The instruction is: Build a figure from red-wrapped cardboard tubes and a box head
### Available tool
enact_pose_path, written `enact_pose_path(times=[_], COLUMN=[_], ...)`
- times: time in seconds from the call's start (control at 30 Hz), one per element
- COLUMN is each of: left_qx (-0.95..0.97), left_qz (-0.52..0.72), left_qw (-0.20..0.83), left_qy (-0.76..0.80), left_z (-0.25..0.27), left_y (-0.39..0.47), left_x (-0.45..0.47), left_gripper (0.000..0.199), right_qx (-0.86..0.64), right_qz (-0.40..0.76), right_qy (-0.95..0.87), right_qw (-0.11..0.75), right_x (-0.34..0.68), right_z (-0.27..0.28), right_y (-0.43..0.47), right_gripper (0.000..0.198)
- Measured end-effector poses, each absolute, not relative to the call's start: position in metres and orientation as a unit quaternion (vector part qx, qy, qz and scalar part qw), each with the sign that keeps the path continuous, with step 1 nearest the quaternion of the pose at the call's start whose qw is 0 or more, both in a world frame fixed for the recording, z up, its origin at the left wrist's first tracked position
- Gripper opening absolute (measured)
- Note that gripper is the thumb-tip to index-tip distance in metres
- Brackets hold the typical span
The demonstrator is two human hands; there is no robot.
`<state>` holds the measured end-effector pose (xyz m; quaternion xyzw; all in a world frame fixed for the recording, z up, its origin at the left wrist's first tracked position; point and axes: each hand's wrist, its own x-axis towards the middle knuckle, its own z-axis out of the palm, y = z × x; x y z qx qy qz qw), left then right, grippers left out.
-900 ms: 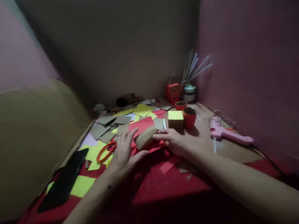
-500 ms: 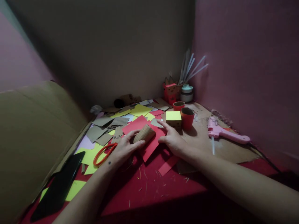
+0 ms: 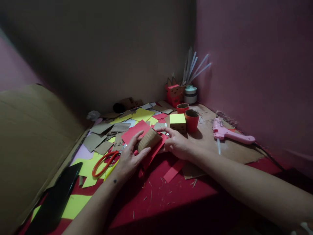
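Centrally, a corrugated cardboard roll is gripped by the left hand, fingers curled around its near end. It is held over a red paper sheet on the red surface. The right hand is laid loosely open on the sheet's right edge, fingertips just beside the roll. Orange scissors are seen left of the left hand. A yellow-topped box, red cup and pink glue gun are placed beyond the right hand.
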<state>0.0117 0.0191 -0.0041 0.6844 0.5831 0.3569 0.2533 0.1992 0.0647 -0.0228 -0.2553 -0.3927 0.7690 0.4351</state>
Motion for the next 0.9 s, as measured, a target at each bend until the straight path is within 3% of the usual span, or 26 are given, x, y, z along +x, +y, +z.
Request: enact_pose_path(times=[0.2, 0.4, 0.6, 0.9], left_qx=[0.697, 0.705, 0.707, 0.737], left_qz=[0.374, 0.359, 0.365, 0.327], left_qw=[0.217, 0.276, 0.257, 0.253], left_qy=[0.572, 0.546, 0.548, 0.535], left_z=[-0.0065, -0.0036, -0.0056, -0.0017], left_y=[0.0205, 0.022, 0.0207, 0.0176], left_x=[0.0048, 0.0057, 0.0098, 0.0073], left_gripper=[0.061, 0.055, 0.056, 0.062], right_qx=[-0.21, -0.219, -0.231, -0.248], right_qz=[0.774, 0.751, 0.742, 0.73], right_qy=[-0.415, -0.454, -0.474, -0.516], right_qw=[0.43, 0.426, 0.414, 0.374], right_x=[0.1976, 0.1942, 0.1944, 0.197], right_z=[-0.0238, -0.0274, -0.0308, -0.0293], right_y=[0.0646, 0.0646, 0.067, 0.0679], right_gripper=[0.056, 0.046, 0.039, 0.012])
